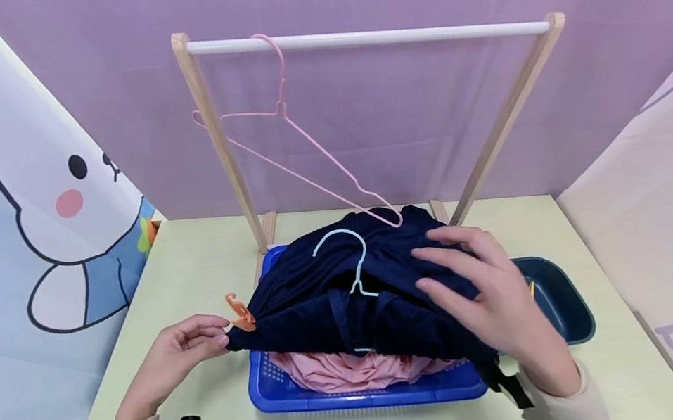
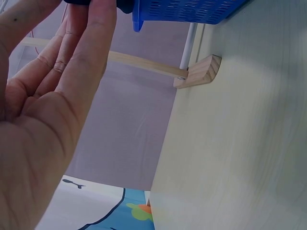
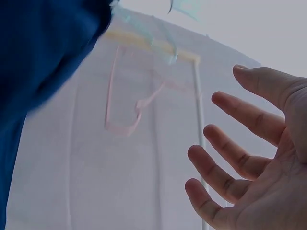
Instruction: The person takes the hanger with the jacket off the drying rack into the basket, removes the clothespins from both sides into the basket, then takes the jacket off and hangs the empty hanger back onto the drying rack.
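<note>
A navy garment [image 1: 307, 324] lies over the blue basket [image 1: 368, 402], with a pale blue hanger [image 1: 363, 252] whose hook stands out of its middle. An orange clothespin [image 1: 242, 315] is clipped to the garment's left end. My left hand [image 1: 179, 351] pinches that end between thumb and fingers, beside the clothespin. In the left wrist view the held cloth is mostly out of frame. Over the garment's right side hovers my right hand [image 1: 490, 289], fingers spread and holding nothing; the right wrist view shows the hand [image 3: 259, 153] apart from the cloth.
Pink cloth [image 1: 358, 370] fills the basket beneath the garment. Behind stands a wooden rack with a white rod [image 1: 365, 37], where a pink hanger [image 1: 283, 107] hangs toward the left. A dark green bin [image 1: 555, 295] sits right of the basket, partly behind my right hand.
</note>
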`<state>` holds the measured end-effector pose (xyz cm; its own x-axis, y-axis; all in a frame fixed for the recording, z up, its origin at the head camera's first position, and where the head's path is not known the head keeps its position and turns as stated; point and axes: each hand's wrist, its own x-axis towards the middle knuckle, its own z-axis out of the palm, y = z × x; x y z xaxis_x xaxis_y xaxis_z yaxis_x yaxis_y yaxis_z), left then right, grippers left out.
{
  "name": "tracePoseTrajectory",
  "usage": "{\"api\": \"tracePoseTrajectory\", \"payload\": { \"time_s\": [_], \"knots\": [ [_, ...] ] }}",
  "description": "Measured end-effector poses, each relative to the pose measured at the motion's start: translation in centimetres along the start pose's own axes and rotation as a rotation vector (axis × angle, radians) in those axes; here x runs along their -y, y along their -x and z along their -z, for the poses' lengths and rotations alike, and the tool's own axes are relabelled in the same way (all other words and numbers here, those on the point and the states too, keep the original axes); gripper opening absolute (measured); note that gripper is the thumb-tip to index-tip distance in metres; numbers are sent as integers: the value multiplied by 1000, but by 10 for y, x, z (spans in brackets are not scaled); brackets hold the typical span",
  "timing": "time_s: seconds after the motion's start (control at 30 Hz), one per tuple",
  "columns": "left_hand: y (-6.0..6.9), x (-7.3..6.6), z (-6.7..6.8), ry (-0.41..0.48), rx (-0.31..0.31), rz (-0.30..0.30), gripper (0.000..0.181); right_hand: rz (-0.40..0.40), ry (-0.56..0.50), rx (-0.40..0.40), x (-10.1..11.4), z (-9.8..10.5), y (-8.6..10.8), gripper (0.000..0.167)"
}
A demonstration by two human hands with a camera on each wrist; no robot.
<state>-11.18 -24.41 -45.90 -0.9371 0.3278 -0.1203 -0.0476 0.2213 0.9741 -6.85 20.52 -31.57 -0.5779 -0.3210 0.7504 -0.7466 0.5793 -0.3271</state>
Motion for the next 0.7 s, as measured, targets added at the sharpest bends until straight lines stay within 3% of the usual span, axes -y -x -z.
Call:
{"api": "tracePoseTrajectory", "payload": {
  "time_s": [0.23,0.43,0.57,0.7],
  "knots": [
    [-1,0,-2,6,4,-20,39,103,-85,88,29,-31,-26,37],
    [-2,-1,-2,10,8,-23,38,177,-98,214,44,-61,-45,34],
    [-2,-1,-2,4,4,-5,39,167,-36,298,51,-88,-53,36],
    [0,0,-1,-6,5,-9,38,99,14,360,58,-115,-59,34]
  ]
}}
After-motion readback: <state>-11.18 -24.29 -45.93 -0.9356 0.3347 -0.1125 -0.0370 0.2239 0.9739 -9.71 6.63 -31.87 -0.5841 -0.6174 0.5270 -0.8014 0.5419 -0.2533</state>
